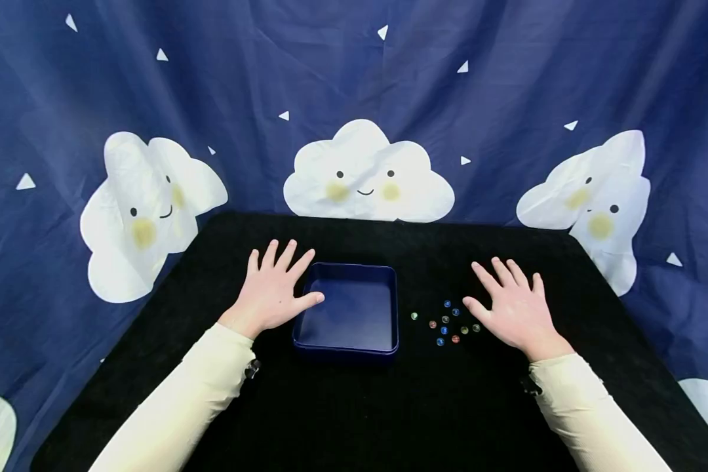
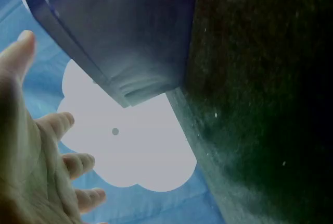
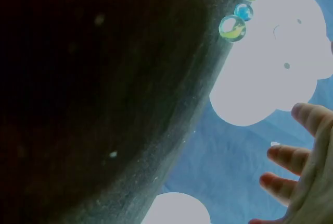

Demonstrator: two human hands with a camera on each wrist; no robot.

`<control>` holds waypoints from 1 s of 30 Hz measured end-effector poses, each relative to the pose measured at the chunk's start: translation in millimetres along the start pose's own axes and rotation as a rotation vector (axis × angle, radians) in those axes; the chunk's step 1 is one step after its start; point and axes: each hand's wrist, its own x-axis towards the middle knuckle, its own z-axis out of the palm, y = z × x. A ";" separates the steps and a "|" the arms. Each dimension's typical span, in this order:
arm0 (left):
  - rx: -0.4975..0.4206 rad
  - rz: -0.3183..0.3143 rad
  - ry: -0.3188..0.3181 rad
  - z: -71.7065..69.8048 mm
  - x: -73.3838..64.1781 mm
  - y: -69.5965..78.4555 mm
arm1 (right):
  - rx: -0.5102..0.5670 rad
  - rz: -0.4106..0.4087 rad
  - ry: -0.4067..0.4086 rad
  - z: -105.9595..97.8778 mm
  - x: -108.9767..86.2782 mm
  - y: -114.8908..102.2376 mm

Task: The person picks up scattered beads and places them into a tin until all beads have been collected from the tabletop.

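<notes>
A dark blue square box (image 1: 348, 349) without a lid stands near the middle of the black table. My left hand (image 1: 271, 288) is spread at its left side, with the thumb over the left rim in the head view; whether it touches cannot be told. In the left wrist view the box wall (image 2: 119, 31) rises above the spread fingers (image 2: 78, 165). Several glass marbles (image 1: 444, 330), blue, reddish, green and clear, lie loose to the right of the box. Just right of them is my right hand (image 1: 516, 314), fingers spread and holding nothing. A yellow-green marble (image 3: 232, 28) shows in the right wrist view.
The black cloth (image 1: 354, 419) covers the table. Behind it and at both sides hangs a blue curtain (image 1: 242, 78) with white clouds (image 1: 366, 177) and small triangles. One green marble (image 1: 414, 316) lies apart from the others, nearer the box.
</notes>
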 end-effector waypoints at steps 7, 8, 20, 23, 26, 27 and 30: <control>-0.162 -0.025 -0.037 -0.2 1.1 2.8 | 0.044 -0.047 0.039 0.0 2.9 -1.4; -0.198 -0.034 -0.049 -0.1 1.2 3.3 | 0.055 -0.054 0.044 -0.1 2.9 -1.8; -0.590 -0.186 -0.144 10.5 16.8 -3.4 | 0.143 -0.154 0.105 2.7 5.7 -0.9; -0.730 -0.220 -0.198 15.3 19.3 -5.6 | 0.148 -0.171 0.082 2.9 5.8 0.5; -0.811 -0.234 -0.234 19.3 19.9 -7.7 | 0.163 -0.159 0.017 4.4 3.7 1.1; -0.831 -0.239 -0.237 20.9 20.0 -8.9 | 0.170 -0.147 -0.010 4.8 3.1 1.1; -0.878 -0.251 -0.247 23.5 19.8 -12.0 | 0.186 -0.114 -0.084 5.9 1.7 1.3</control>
